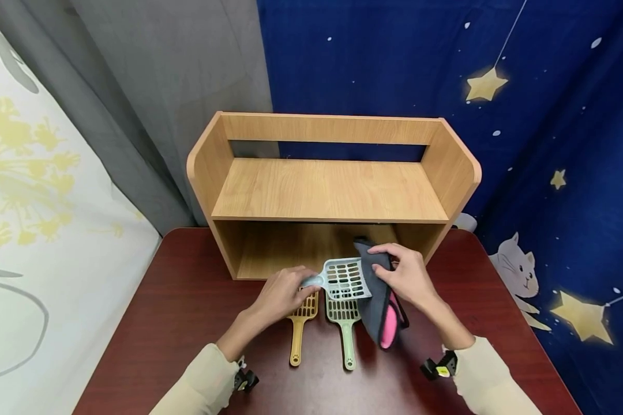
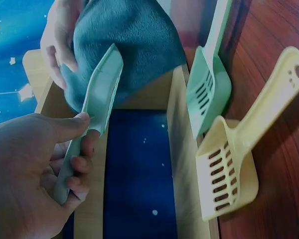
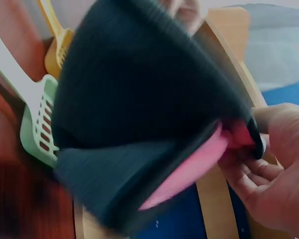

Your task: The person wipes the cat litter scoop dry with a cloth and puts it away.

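My left hand (image 1: pixel 282 295) grips the handle of a pale blue slotted litter scoop (image 2: pixel 102 92), thumb on top and fingers curled below. The scoop's head is held level in front of the shelf, its front edge against a dark grey cloth piece (image 1: pixel 375 291) with pink lining and black edging. My right hand (image 1: pixel 409 275) pinches that cloth near its upper edge; in the right wrist view it hangs in folds, slightly blurred. Below the blue scoop, a yellow scoop (image 1: pixel 296 339) and a green scoop (image 1: pixel 348 341) stand against the shelf's front, handles toward me.
A two-tier wooden shelf (image 1: pixel 329 190) stands at the back of the dark red table (image 1: pixel 187 323). Behind it hang a grey curtain (image 1: pixel 176 63) and a blue starry curtain (image 1: pixel 394 57). A white patterned curtain (image 1: pixel 57 288) borders the left side.
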Demonstrator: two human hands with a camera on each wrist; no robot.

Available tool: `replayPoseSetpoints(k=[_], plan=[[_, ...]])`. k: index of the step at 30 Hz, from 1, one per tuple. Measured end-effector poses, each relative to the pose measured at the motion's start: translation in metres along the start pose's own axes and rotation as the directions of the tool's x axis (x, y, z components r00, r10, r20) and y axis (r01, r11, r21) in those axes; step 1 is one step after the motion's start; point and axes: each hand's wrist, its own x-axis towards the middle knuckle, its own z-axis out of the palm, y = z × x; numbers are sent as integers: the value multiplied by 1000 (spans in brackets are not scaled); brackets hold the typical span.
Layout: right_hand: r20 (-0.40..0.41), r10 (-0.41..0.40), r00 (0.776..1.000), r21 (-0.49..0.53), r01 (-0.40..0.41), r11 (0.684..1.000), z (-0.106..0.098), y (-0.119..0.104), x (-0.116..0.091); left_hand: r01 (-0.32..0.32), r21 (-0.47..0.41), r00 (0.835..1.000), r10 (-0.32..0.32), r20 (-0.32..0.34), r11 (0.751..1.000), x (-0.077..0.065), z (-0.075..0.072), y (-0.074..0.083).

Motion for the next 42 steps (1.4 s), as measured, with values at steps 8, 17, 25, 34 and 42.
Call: replayPoseSetpoints(k=[8,17,25,34,42], plan=[[9,2,1000,128,-3,992,-24,12,-4,-52,-7,998,52,35,999,-4,-9,-7],[59,-124,990,206,110,972,-20,25,4,-152,-72,982,159,106,986,-5,-10,-4],[220,-160,962,360,72,930,-6,17,15,-165,-114,977,178,118,980,2,-8,4],[335,-242,911,356,115,927,3,2,32,-200,-75,971,208,121,977,9,-4,16],[339,-167,926,321,53,946,-14,15,23,-148,-79,983,155,95,986,0,-9,5]])
